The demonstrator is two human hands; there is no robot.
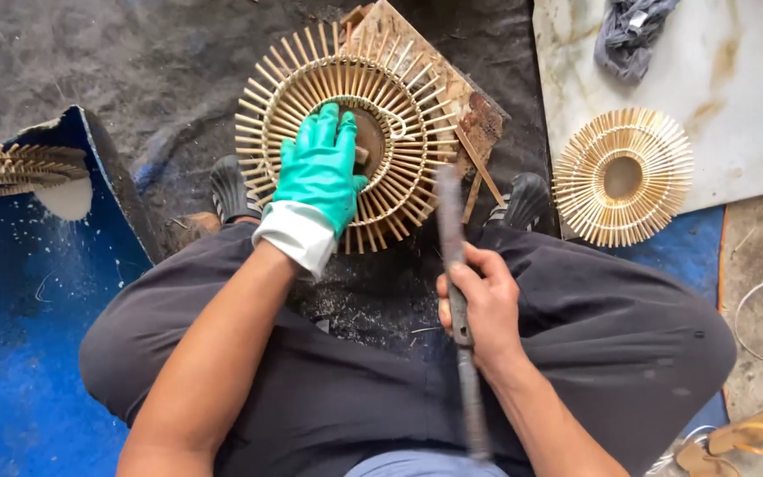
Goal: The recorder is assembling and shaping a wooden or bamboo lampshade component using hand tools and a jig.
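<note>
Dark, gritty ground spreads under the seated person, a blue tarp (11,336) off to one side. Ahead of the knees lies a round bamboo-stick frame (346,132) on a wooden block (474,110). Their left hand (320,172), in a green glove, presses flat and spread on the frame's middle. Their right hand (483,300), nearer the body, is wrapped around a long metal blade (452,256) whose tip reaches the frame's edge. A second frame (622,177) rests well apart on a pale slab (752,106).

finished bamboo sunburst ring (622,177) on pale slab (752,106) | grey rag (629,35) | yellow sandals (735,442) | blue tarp (19,353)
</note>
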